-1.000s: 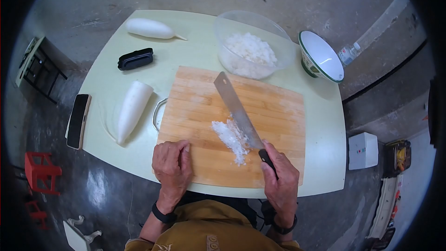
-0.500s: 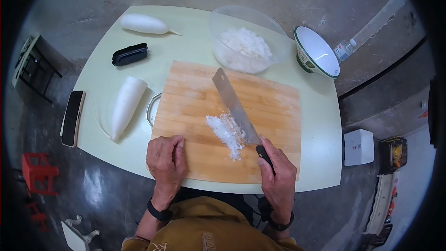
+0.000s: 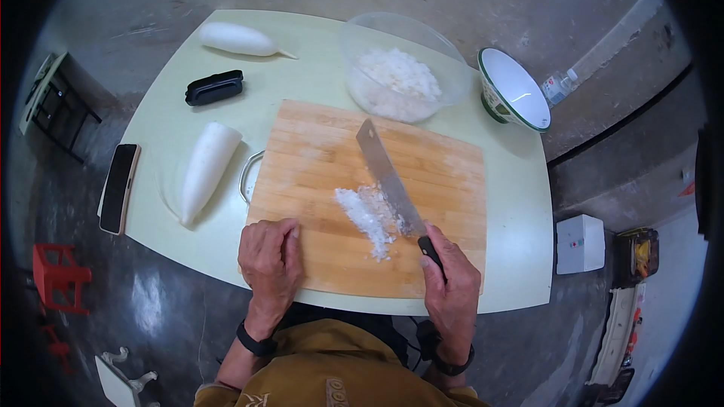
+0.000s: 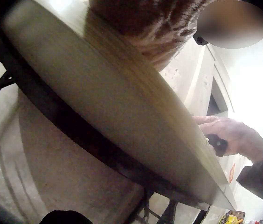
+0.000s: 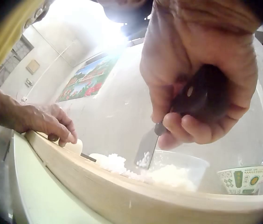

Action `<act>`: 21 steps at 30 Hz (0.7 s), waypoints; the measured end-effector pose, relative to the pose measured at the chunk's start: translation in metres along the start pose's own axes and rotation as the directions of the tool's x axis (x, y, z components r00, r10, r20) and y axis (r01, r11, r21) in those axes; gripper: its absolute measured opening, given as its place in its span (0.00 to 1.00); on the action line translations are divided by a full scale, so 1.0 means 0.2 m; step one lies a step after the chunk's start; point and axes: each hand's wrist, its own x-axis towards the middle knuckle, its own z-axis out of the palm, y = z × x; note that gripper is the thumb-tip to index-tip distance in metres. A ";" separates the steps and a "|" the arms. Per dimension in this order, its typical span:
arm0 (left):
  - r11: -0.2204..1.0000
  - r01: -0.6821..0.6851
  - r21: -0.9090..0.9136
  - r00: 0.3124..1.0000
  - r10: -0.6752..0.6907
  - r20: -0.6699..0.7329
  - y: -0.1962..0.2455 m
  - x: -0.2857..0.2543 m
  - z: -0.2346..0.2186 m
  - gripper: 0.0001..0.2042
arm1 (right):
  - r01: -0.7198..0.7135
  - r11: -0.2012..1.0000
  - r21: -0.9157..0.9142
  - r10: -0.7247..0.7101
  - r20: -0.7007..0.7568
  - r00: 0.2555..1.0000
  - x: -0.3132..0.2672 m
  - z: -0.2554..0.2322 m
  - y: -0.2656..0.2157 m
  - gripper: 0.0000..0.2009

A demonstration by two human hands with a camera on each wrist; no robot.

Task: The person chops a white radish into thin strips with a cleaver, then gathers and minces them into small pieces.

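My right hand (image 3: 455,279) grips the black handle of a cleaver (image 3: 386,169), its blade pointing away over the cutting board (image 3: 309,151). Beside the blade's left side lies a low pile of finely chopped white radish (image 3: 363,215), with bits clinging to the steel near the handle. In the right wrist view the fingers wrap round the handle (image 5: 204,93). On the board's front left corner rests my left hand (image 3: 270,260), fingers curled under and thumb alongside; the left wrist view shows mostly the table's edge below it.
Behind the board stands a clear plastic bowl (image 3: 445,68) of chopped radish, with a green-rimmed bowl (image 3: 516,90) to its right. A cut radish (image 3: 210,169), a whole radish (image 3: 237,39), a black case (image 3: 214,88) and a phone (image 3: 118,188) lie left.
The cleaver's blade has swung slightly to the right, away from the pile, still in my right hand. My left hand stays at the board's corner. The head view has shifted a little.
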 end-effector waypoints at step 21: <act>1.000 -0.008 0.029 1.000 0.007 0.012 0.01 0.00 0.00 0.08 | -0.019 1.000 0.022 0.019 0.027 0.999 -0.01 -0.04 0.00 0.24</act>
